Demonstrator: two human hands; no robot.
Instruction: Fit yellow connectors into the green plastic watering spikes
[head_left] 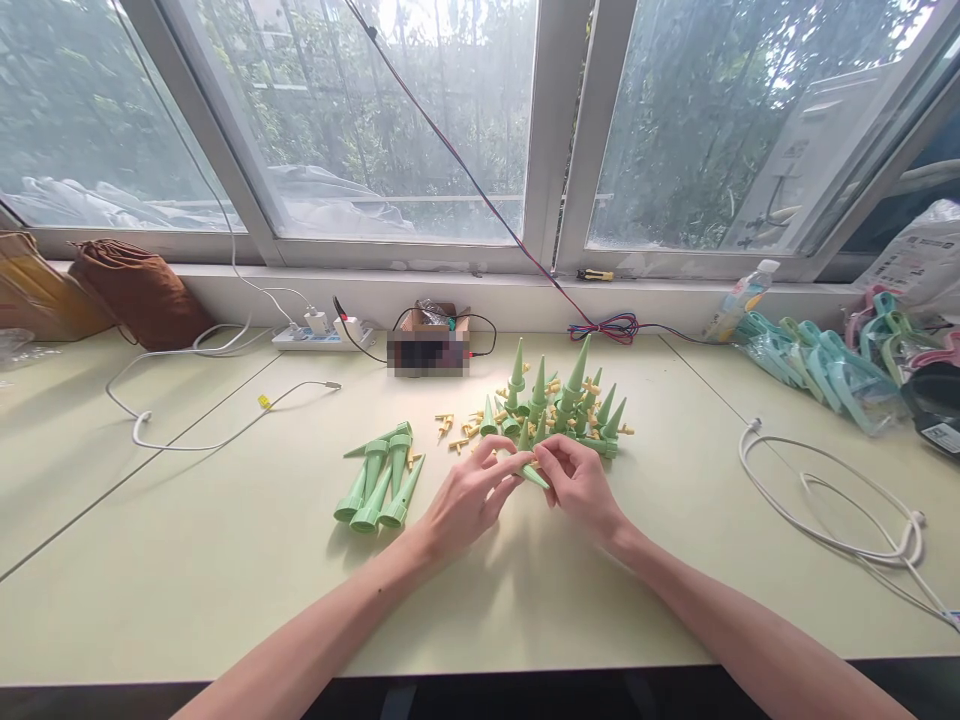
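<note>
Left hand [476, 485] and right hand [581, 482] pinch one green cone [535, 477]

More cones [576, 380] cluster just beyond the grip; steady, straight pressure likely serves best.

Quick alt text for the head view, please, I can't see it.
The left hand and right hand meet at a green cone over a pale table. Just beyond are clustered green cones and small yellow fittings; more cones lie grouped to the left.
</note>
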